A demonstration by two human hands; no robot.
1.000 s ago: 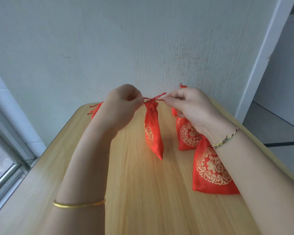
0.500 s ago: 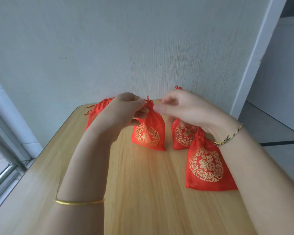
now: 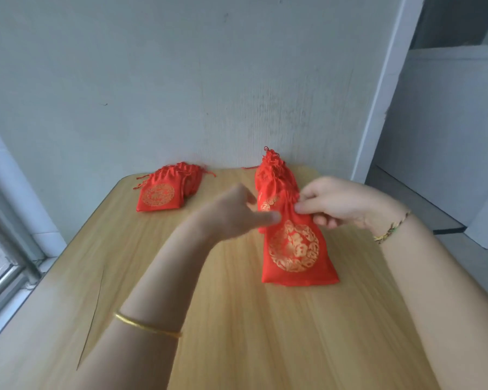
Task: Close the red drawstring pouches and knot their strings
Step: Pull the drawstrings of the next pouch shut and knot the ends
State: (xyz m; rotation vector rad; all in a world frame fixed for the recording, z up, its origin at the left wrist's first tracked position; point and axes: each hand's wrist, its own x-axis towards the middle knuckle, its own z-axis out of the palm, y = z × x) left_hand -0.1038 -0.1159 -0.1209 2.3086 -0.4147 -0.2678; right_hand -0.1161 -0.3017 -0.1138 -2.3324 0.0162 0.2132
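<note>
A red pouch with a gold round emblem lies on the wooden table, its neck toward the wall. My right hand pinches that neck between thumb and fingers. My left hand hovers just left of the neck, blurred, with fingers spread and thumb pointing at the pouch, holding nothing. Behind the neck stands a heap of red pouches with bunched tops. A second stack of flat red pouches lies at the back left near the wall.
A grey wall rises right behind the table. A window frame runs along the left edge. To the right the table edge drops to a floor and a white pillar.
The pouch held up between both hands is gone from them. My right hand now pinches the neck of the near right pouch, and my left hand has let go and opened.
</note>
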